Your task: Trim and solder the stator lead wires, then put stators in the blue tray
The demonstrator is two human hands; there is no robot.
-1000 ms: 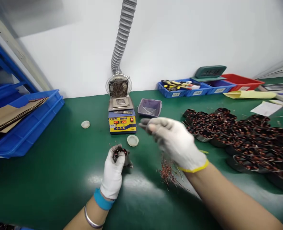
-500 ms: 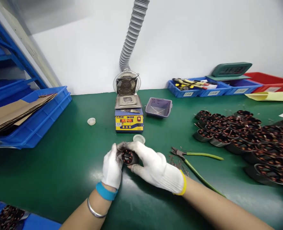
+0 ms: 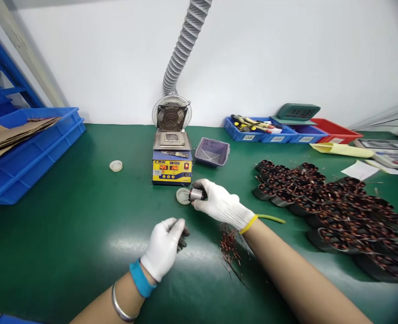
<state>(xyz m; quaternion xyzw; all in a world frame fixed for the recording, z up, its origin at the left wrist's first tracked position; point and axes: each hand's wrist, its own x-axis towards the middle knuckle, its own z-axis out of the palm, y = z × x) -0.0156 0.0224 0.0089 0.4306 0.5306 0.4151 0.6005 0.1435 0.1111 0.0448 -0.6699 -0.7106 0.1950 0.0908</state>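
Note:
My right hand, in a white glove with a yellow cuff, grips a motor stator between thumb and fingers. The stator lies on its side, its wire ends pointing left over a small round white dish. My left hand, in a white glove with dark fingertips, is apart from it, nearer to me. Its fingers are curled in and pressed together, with nothing seen in them. Behind the dish stands a yellow and blue solder pot with lit red digits. Copper wire scraps lie below my right wrist.
Many wound stators stand in rows at right. A green-handled pair of pliers is partly hidden by my arm. Around the back are a purple tray, blue tool bins and a grey hose. A blue crate stands left.
The stator was between both hands; my left hand has let go and moved down. My right hand has carried it forward and tipped it sideways at the dish. The view has shifted right.

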